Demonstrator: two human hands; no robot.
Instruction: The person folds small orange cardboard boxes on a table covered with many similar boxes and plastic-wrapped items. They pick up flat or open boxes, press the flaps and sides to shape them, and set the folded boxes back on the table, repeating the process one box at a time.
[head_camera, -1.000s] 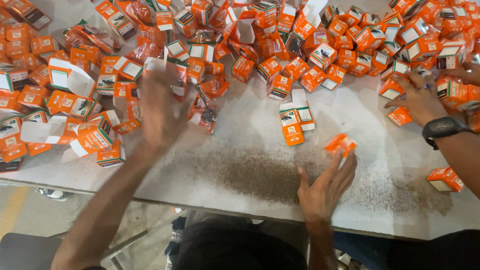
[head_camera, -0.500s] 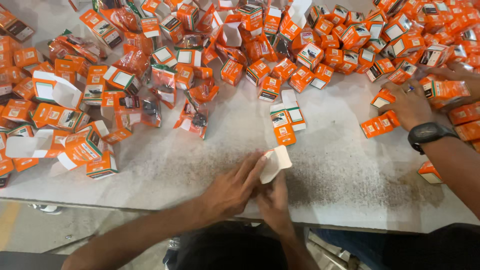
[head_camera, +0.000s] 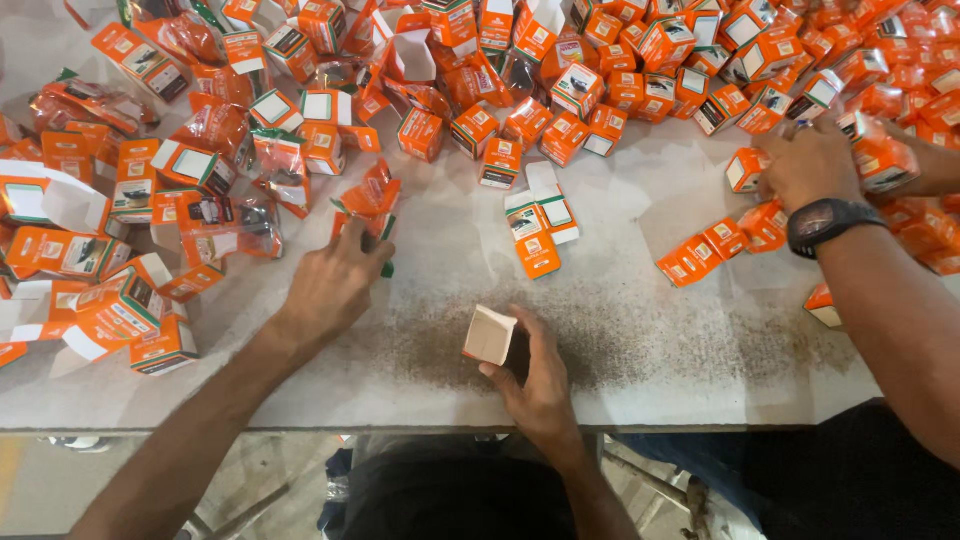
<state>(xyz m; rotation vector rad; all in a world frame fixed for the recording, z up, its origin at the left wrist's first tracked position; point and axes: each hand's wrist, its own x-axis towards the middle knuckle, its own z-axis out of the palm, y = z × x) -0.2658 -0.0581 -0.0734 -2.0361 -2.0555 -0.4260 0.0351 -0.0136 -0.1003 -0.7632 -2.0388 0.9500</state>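
Observation:
My right hand (head_camera: 540, 385) holds a small opened cardboard box (head_camera: 490, 335), its pale inside showing, just above the near edge of the table. My left hand (head_camera: 335, 285) reaches out to the left and closes its fingers on an orange plastic packet (head_camera: 370, 200) lying at the edge of the pile. The grey table (head_camera: 620, 330) is dusted with dark specks between my hands.
Several small orange and white boxes and shiny packets cover the far and left parts of the table (head_camera: 520, 60). An open flattened box (head_camera: 540, 230) lies in the middle. On the right, another person's hand with a black wristwatch (head_camera: 825, 225) works among boxes.
My left hand has moved away from my right hand, out to the left onto the orange packet. My right hand still holds the small box near the table's edge.

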